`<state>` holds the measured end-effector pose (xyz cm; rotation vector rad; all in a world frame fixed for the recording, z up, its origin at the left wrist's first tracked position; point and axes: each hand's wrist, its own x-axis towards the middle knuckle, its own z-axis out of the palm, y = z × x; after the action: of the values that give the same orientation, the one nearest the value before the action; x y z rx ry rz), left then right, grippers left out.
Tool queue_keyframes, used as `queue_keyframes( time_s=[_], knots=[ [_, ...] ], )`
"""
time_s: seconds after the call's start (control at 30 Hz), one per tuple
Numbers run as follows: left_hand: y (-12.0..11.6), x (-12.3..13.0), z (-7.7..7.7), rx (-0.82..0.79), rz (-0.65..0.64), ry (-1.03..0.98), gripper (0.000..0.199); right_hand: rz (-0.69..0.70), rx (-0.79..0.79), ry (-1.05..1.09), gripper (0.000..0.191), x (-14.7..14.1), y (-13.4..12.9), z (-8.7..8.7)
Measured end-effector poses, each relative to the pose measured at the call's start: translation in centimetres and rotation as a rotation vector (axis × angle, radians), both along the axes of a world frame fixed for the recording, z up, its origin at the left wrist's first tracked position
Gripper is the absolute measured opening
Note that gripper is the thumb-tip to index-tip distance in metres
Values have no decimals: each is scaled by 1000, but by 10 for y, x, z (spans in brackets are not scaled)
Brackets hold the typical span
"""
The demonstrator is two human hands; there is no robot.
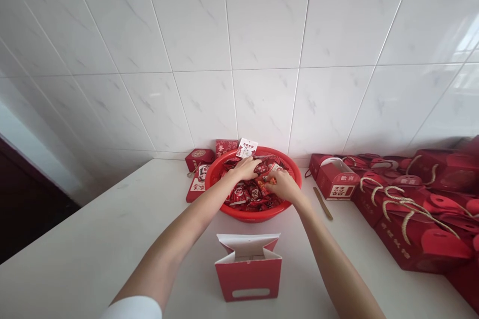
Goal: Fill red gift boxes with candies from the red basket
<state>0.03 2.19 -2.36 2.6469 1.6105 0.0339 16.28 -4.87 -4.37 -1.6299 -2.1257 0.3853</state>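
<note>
A red plastic basket point(252, 216) stands near the wall, filled with small red wrapped candies point(239, 194). My left hand point(246, 168) reaches into its far middle, fingers stretched over the packets; its fingertips are partly hidden among them. At the right side of the basket, my right hand point(282, 184) has its thumb and fingers closed on an orange-red candy packet point(264, 187). In front of the basket, between my forearms, a red paper gift box point(249, 276) stands upright with its top open and its white inside showing.
Many red gift boxes with rope handles point(406, 224) crowd the right side. An open small box point(337, 179) and a thin brown stick point(322, 203) lie beside the basket. Behind and left are a white card point(247, 148), a small red box point(199, 158) and red printed packs point(197, 184).
</note>
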Motion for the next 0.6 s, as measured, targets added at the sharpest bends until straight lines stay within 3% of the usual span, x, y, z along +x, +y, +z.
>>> queue_keyframes(
  time_s=[0.07,0.2,0.27,0.6],
  knots=[
    [3,0,-5,-2,18,-27,47,-1,-30,45,12,0,0,0],
    [6,-3,-8,-9,16,-100,21,-7,-82,144,28,1,1,-2],
    [7,-6,-8,-1,18,-163,17,-6,-73,198,33,2,2,-4],
    [16,-21,-7,72,18,-562,22,-156,138,660,24,12,7,-9]
  ],
)
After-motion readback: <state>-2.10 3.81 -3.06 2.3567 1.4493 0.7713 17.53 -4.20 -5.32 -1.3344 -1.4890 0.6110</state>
